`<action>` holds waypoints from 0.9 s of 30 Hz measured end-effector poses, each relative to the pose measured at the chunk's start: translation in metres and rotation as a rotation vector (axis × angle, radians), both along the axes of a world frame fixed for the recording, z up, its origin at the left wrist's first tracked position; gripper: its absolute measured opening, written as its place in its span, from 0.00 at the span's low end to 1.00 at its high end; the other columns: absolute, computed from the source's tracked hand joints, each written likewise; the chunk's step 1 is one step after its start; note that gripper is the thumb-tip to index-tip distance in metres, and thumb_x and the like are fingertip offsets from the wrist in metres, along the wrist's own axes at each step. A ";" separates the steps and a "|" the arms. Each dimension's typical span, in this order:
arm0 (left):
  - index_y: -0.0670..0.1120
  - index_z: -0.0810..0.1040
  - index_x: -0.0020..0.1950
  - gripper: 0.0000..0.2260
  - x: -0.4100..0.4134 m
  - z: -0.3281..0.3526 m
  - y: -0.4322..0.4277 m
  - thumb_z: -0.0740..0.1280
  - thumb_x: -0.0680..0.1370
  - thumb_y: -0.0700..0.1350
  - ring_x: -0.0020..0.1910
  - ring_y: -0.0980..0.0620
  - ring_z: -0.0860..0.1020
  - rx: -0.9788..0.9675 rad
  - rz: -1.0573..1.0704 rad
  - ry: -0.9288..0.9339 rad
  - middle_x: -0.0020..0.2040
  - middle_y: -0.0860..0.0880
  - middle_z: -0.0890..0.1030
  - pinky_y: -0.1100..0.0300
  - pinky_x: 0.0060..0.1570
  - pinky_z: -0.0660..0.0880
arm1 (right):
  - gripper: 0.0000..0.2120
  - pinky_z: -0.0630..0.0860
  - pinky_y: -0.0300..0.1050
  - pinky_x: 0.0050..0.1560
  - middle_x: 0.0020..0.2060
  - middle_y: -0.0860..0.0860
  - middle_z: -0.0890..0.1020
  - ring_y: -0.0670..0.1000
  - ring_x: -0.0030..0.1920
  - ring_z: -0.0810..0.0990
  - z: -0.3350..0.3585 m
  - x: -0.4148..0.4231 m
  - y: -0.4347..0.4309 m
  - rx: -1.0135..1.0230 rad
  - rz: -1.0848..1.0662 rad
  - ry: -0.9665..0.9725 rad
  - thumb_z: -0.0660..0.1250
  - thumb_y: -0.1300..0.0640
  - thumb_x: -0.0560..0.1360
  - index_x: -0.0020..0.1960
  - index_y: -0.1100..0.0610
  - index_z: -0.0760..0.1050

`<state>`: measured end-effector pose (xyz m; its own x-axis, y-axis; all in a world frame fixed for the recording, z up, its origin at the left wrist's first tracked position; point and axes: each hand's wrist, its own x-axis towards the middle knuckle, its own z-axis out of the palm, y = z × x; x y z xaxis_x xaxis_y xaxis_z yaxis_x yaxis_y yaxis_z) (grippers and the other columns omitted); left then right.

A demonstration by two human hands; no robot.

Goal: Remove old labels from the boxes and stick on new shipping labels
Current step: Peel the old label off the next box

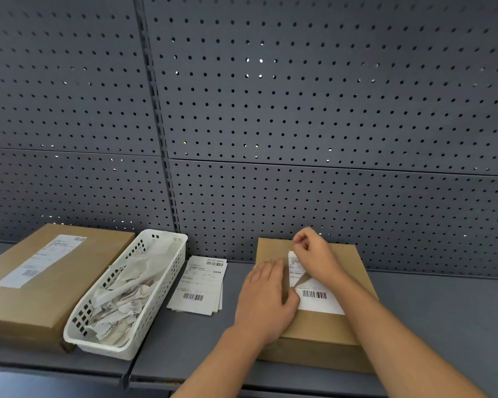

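Head view. At five o'clock of the frame, flat brown box (328, 326) on the grey shelf (443, 311), backed by pegboard (299, 110). On its lid, white label (319, 298): upper half lifted and creased, barcode half stuck down. Right hand (314, 254) at twelve o'clock of the label, thumb and forefinger pinched on the raised top edge. Left hand (266, 300) at nine o'clock of it, fingers straight, palm flat on the lid, thumb against the label's left border. Probably mid-peel of an old label, though impossible to rule out the laying of a new one.

Handling, as a judgement: thin paper, almost weightless, limp, quick to tear at the crease if yanked. Best taken at the freed edge, close to the glue line, and drawn low and slow toward six o'clock. Cardboard likely light enough to slide or lift with the pull, hence worth pinning flat beside the label.

At seven o'clock, white basket (163, 288) of crumpled scraps. Just at its three o'clock, stack of fresh labels (199, 282). At eight o'clock, second box (26, 305), labelled.
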<state>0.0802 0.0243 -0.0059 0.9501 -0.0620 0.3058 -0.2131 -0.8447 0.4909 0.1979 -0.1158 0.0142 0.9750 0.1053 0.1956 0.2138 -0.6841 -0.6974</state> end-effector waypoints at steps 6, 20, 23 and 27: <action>0.50 0.58 0.81 0.28 0.000 -0.001 0.001 0.57 0.82 0.55 0.79 0.52 0.59 0.004 -0.002 -0.005 0.78 0.52 0.65 0.59 0.79 0.49 | 0.11 0.74 0.43 0.46 0.48 0.49 0.76 0.46 0.43 0.75 0.004 0.007 -0.020 -0.166 0.305 -0.005 0.64 0.62 0.82 0.53 0.47 0.82; 0.52 0.59 0.80 0.27 0.002 -0.003 0.000 0.57 0.81 0.56 0.78 0.55 0.59 0.008 -0.006 0.004 0.77 0.54 0.65 0.57 0.80 0.50 | 0.13 0.68 0.41 0.44 0.46 0.43 0.75 0.40 0.44 0.75 0.012 0.018 -0.018 -0.385 0.327 -0.024 0.63 0.60 0.82 0.46 0.42 0.73; 0.52 0.59 0.81 0.28 0.003 -0.004 0.001 0.56 0.81 0.56 0.78 0.55 0.59 0.012 -0.005 -0.004 0.77 0.54 0.66 0.56 0.80 0.52 | 0.12 0.70 0.41 0.44 0.45 0.43 0.75 0.42 0.45 0.75 0.012 0.018 -0.021 -0.354 0.346 -0.015 0.62 0.58 0.82 0.47 0.42 0.73; 0.52 0.59 0.81 0.28 0.003 -0.004 0.001 0.56 0.81 0.57 0.78 0.55 0.59 0.017 -0.006 0.003 0.78 0.54 0.65 0.56 0.80 0.52 | 0.06 0.72 0.43 0.46 0.46 0.43 0.74 0.43 0.44 0.75 0.013 0.021 -0.024 -0.328 0.397 -0.002 0.66 0.54 0.82 0.50 0.44 0.76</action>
<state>0.0832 0.0252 -0.0100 0.9507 -0.0726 0.3013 -0.2163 -0.8517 0.4773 0.2188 -0.1398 0.0275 0.8471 0.5235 0.0917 0.5024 -0.7324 -0.4596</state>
